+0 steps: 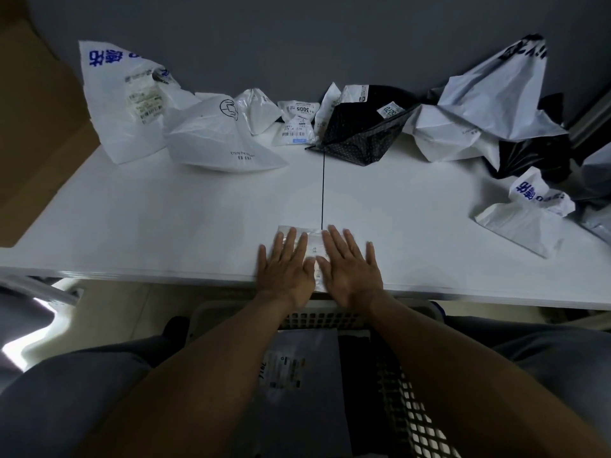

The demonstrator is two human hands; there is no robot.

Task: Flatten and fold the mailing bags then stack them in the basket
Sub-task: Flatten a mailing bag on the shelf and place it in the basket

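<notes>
Two open palms laid on one small white mailing bag [312, 241]

The small white mailing bag is pinned at the near edge of the white surface [165, 219], just where the dark seam [322, 193] between the two panels ends. It is covered by the left hand [284, 269] and the right hand [350, 269], laid side by side with the thumbs almost touching. Only a strip of plastic and a printed label is seen between and beyond the fingers. Neither grip is closed on anything: the fingers are laid straight and spread, so that weight is passed through the palms, presumably to drive out air and set a crease. The step is judged to be flattening or pressing a fold, not yet stacking.

Below the edge, between the knees, a white mesh basket [413, 408] is placed within easy reach, and a folded grey mailing bag [304, 375] is already laid in it. Along the far side crumpled bags are heaped, not yet handled: a tall white bag with blue print [122, 104], a white bag with a round logo [215, 140], a black dotted bag [360, 140] and a large white bag [489, 100].
</notes>
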